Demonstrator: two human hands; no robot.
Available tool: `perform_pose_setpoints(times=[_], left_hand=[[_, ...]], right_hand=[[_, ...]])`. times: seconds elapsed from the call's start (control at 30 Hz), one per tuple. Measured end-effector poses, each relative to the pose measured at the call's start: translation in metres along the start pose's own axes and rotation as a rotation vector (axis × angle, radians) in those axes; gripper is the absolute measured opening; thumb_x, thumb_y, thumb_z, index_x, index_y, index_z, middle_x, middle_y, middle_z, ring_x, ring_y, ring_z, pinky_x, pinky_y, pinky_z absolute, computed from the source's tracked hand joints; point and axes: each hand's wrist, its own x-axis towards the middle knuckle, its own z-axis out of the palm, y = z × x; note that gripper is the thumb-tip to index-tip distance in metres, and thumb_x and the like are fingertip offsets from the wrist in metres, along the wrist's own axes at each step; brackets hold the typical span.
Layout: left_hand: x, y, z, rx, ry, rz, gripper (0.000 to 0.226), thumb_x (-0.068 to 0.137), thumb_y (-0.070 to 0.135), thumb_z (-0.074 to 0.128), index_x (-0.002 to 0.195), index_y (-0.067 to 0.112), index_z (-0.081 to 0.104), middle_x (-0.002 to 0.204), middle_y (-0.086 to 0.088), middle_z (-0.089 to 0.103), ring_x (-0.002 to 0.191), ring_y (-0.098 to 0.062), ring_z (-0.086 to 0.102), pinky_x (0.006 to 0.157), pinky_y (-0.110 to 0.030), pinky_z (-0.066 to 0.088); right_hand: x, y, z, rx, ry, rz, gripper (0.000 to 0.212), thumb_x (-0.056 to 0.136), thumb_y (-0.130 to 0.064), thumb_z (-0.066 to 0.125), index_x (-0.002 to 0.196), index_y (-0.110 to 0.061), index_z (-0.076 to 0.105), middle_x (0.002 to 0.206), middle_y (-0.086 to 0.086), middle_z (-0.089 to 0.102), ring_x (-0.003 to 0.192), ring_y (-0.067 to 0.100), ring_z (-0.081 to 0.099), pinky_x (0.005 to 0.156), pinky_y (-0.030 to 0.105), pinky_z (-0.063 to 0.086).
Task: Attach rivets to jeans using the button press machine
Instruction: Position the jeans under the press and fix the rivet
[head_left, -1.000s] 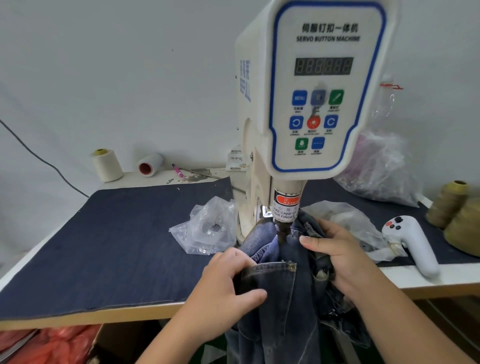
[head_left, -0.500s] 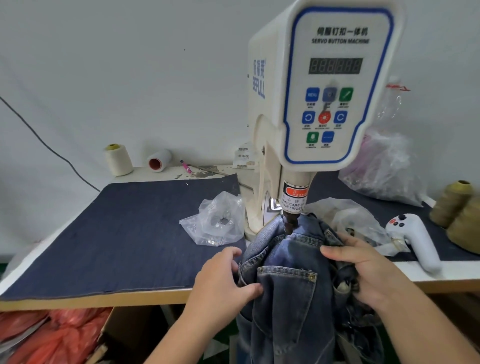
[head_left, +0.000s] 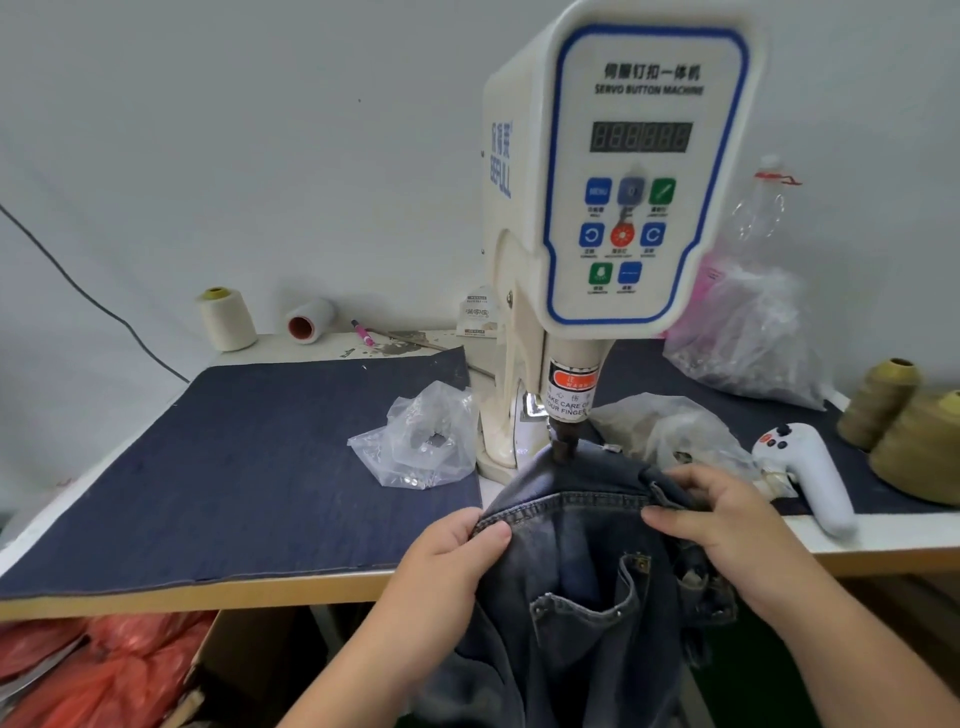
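Closest to me, the left hand (head_left: 451, 558) pinches the stitched edge of the jeans (head_left: 582, 587) and the right hand (head_left: 727, 525) grips the bunched denim at the other side, hands apart, the cloth hanging off the table edge (head_left: 208, 592). Just past them the fabric's top fold sits right under the punch (head_left: 563, 441) of the button press machine (head_left: 623, 208). A clear plastic bag (head_left: 421, 441) lies left of the machine's base, a white handheld controller (head_left: 810, 473) to the right, and thread cones (head_left: 227, 319) stand back by the wall.

wall (head_left: 260, 156): plain white | table (head_left: 883, 540): white top, wood edge | light: even, soft
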Motion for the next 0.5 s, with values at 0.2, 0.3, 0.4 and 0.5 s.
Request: perform_pose_setpoints(times=[0.2, 0.3, 0.4, 0.5], left_hand=[[-0.01, -0.002, 0.016, -0.186, -0.117, -0.186, 0.026, 0.075, 0.014, 0.077, 0.097, -0.001, 0.074, 0.101, -0.025, 0.074, 0.097, -0.037, 0.072, 0.086, -0.041, 0.057], [-0.017, -0.01, 0.022, -0.102, -0.202, -0.248, 0.026, 0.07, 0.017, 0.076, 0.093, 0.005, 0.079, 0.1, -0.019, 0.076, 0.097, -0.031, 0.073, 0.088, -0.038, 0.058], [-0.017, -0.016, 0.014, -0.06, -0.203, -0.247, 0.022, 0.068, 0.017, 0.075, 0.089, 0.01, 0.08, 0.097, -0.015, 0.077, 0.092, -0.025, 0.074, 0.081, -0.031, 0.059], [-0.013, -0.02, 0.008, 0.003, -0.172, -0.275, 0.039, 0.063, 0.025, 0.076, 0.098, 0.007, 0.077, 0.104, -0.017, 0.075, 0.103, -0.033, 0.071, 0.1, -0.046, 0.052]], right_hand=[[-0.001, -0.003, 0.022, -0.395, -0.006, -0.051, 0.016, 0.082, -0.02, 0.079, 0.085, -0.031, 0.067, 0.08, -0.011, 0.072, 0.075, 0.005, 0.066, 0.066, 0.028, 0.048], [-0.009, -0.001, 0.03, -0.469, -0.071, -0.069, 0.016, 0.082, -0.018, 0.076, 0.085, -0.031, 0.066, 0.08, -0.009, 0.07, 0.075, 0.006, 0.065, 0.067, 0.029, 0.048], [-0.016, 0.003, 0.032, -0.444, -0.065, -0.098, 0.019, 0.081, -0.017, 0.077, 0.085, -0.032, 0.067, 0.08, -0.012, 0.071, 0.073, 0.002, 0.064, 0.067, 0.028, 0.047], [-0.02, 0.003, 0.035, -0.45, -0.079, -0.098, 0.016, 0.082, -0.021, 0.076, 0.085, -0.034, 0.067, 0.081, -0.015, 0.07, 0.072, 0.0, 0.064, 0.065, 0.027, 0.047]])
